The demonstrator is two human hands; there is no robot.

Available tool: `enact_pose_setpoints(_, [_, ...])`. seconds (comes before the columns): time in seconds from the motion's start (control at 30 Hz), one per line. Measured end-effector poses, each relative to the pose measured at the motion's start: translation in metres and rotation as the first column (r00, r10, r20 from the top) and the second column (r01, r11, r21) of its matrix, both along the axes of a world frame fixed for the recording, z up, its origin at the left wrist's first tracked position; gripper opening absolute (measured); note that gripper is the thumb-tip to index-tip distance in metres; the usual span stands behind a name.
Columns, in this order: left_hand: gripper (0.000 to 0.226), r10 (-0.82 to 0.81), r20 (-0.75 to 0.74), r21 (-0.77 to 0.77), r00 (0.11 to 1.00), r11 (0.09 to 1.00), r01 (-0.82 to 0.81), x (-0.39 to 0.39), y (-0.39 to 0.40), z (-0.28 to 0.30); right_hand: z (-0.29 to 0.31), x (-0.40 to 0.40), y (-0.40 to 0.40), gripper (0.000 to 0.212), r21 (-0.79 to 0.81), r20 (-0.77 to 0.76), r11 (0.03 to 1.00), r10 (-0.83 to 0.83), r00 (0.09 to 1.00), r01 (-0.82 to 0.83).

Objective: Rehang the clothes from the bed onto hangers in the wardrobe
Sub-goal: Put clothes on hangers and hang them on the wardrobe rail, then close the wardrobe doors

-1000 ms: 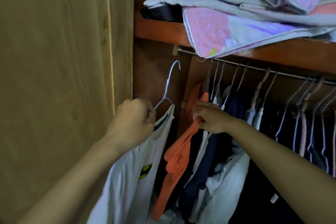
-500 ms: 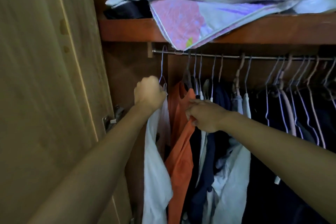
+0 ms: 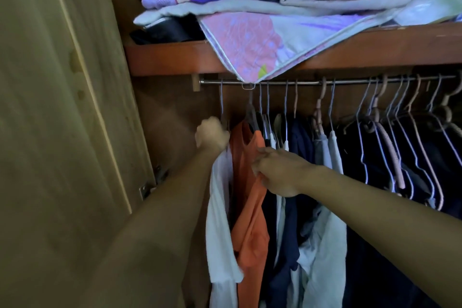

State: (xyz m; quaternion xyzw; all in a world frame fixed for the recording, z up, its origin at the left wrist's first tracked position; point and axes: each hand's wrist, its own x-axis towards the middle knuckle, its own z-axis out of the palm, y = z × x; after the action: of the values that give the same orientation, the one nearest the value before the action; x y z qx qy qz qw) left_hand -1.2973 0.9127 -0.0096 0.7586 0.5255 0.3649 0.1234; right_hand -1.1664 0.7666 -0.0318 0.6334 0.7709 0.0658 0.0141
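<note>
Mid-frame, the thin wire hanger (image 3: pixel 221 105) carrying the white tee (image 3: pixel 220 212) is gripped by the left hand (image 3: pixel 211 134); the orange top (image 3: pixel 246 197) is pinched aside by the right hand (image 3: pixel 277 174), probably for room.

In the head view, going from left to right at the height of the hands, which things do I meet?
Pale wooden wardrobe door → left hand gripping the white shirt's wire hanger → orange shirt → right hand pinching that orange shirt → dark navy garments → empty wire hangers.
</note>
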Motion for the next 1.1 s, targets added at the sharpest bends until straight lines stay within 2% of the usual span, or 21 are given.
enact_pose_setpoints(0.17, [0.026, -0.018, 0.029, -0.040, 0.999, 0.999, 0.019, 0.003, 0.006, -0.004, 0.003, -0.009, -0.001, 0.004, 0.012, -0.077, 1.000, 0.011, 0.997, -0.010])
enact_pose_setpoints(0.33, [0.030, -0.022, -0.070, -0.079, 0.997, 0.997, 0.017, -0.003, 0.009, -0.004, 0.006, -0.022, -0.005, 0.032, -0.017, -0.157, 1.000, -0.014, 0.987, 0.011])
enact_pose_setpoints(0.47, [0.045, -0.015, -0.156, -0.123, 0.988, 0.992, -0.005, -0.017, -0.006, 0.000, 0.010, -0.028, -0.010, 0.032, -0.035, -0.171, 0.999, -0.019, 0.985, 0.013])
enact_pose_setpoints(0.63, [0.027, -0.009, -0.236, -0.110, 0.972, 0.994, -0.018, -0.044, -0.056, 0.002, 0.021, -0.034, -0.025, 0.029, -0.062, -0.187, 0.998, -0.040, 0.982, 0.028])
enact_pose_setpoints(0.8, [0.016, -0.141, -0.309, -0.147, 0.940, 0.984, 0.099, -0.059, -0.126, -0.014, 0.038, -0.039, -0.062, 0.033, -0.112, -0.149, 0.994, -0.007, 0.989, -0.010])
enact_pose_setpoints(0.97, [0.037, -0.110, -0.309, -0.030, 0.945, 0.994, 0.106, -0.088, -0.195, -0.026, 0.052, -0.037, -0.109, 0.036, -0.122, -0.116, 0.990, 0.053, 0.992, -0.067])
enact_pose_setpoints(1.1, [0.038, -0.053, -0.151, 0.171, 0.987, 0.982, 0.078, -0.107, -0.270, -0.030, 0.061, -0.046, -0.144, 0.024, -0.037, -0.025, 0.987, 0.157, 0.987, -0.158])
